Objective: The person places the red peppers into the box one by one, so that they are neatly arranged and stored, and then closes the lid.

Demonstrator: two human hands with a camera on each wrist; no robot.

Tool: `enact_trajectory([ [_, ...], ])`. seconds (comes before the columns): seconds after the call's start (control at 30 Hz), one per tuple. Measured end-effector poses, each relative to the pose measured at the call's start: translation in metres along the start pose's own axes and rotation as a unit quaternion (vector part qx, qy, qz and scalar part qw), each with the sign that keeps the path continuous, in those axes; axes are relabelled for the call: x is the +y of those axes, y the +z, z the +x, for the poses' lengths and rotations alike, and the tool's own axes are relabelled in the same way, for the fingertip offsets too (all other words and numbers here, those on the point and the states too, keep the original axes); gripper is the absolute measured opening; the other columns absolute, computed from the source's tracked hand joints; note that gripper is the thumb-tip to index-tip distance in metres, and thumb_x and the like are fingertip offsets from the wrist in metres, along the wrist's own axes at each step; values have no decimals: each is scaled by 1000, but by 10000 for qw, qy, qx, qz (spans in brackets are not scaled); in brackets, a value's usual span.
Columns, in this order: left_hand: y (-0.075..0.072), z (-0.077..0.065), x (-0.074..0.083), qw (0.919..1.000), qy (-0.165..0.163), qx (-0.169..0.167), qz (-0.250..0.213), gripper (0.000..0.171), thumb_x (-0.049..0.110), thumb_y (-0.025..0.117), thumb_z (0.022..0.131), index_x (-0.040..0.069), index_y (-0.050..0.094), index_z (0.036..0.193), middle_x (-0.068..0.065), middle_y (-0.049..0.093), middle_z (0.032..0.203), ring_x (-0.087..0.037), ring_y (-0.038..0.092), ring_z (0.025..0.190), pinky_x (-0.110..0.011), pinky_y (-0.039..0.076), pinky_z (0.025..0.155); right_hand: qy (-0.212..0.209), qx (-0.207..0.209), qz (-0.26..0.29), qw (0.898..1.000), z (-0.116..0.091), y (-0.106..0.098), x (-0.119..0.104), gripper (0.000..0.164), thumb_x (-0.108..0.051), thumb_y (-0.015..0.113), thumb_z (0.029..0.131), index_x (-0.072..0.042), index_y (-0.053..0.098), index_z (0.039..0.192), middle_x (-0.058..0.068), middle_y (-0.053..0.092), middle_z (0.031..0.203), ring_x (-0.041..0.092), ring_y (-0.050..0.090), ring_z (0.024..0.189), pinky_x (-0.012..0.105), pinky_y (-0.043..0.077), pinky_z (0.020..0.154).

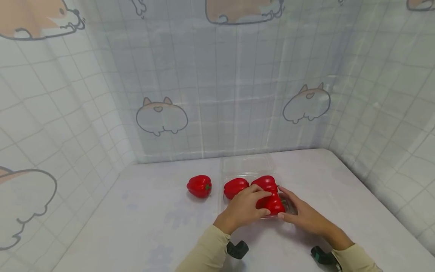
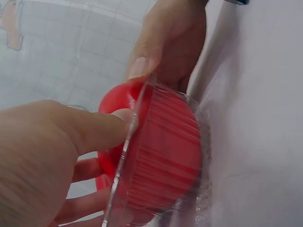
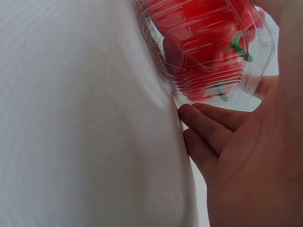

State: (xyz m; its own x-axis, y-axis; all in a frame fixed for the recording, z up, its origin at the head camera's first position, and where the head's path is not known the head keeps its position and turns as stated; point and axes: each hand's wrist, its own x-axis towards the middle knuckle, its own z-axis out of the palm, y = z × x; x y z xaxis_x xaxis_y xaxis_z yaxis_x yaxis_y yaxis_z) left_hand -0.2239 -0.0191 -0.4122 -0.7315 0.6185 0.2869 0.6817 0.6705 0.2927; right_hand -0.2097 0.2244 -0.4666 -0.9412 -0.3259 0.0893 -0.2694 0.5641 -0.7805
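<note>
A clear plastic clamshell box [image 1: 221, 202] holds red bell peppers. One bell pepper [image 1: 235, 187] lies at its back left, another bell pepper [image 1: 264, 183] at its back right. My left hand [image 1: 242, 209] curls over the front bell pepper [image 1: 274, 204], thumb near the box's front rim [image 2: 124, 158]. Whatever lies beneath that palm is hidden in the head view. At the box's right end is my right hand [image 1: 306, 215], thumb at the front corner and fingers spread along the side. In the right wrist view its fingers [image 3: 208, 124] are fairly straight beside the ribbed wall.
A loose red bell pepper [image 1: 199, 186] lies on the white tabletop [image 1: 142, 223], left of the box. The raised clear lid [image 1: 247, 164] lies back toward the rear wall. Patterned sheets [image 1: 217, 90] enclose the table behind and at both sides.
</note>
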Motion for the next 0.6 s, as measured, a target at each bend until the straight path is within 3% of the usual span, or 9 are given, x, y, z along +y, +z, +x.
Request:
enact_trajectory([
  [0.6, -9, 11, 7, 9976, -275, -604, 205, 59, 39, 84, 80, 30, 64, 135, 5, 60, 123, -9, 56, 108, -28, 56, 83, 26, -40, 71, 10000, 0, 0, -2, 90, -47, 73, 87, -20, 24, 158, 17, 39, 154, 43, 35, 141, 64, 36, 106],
])
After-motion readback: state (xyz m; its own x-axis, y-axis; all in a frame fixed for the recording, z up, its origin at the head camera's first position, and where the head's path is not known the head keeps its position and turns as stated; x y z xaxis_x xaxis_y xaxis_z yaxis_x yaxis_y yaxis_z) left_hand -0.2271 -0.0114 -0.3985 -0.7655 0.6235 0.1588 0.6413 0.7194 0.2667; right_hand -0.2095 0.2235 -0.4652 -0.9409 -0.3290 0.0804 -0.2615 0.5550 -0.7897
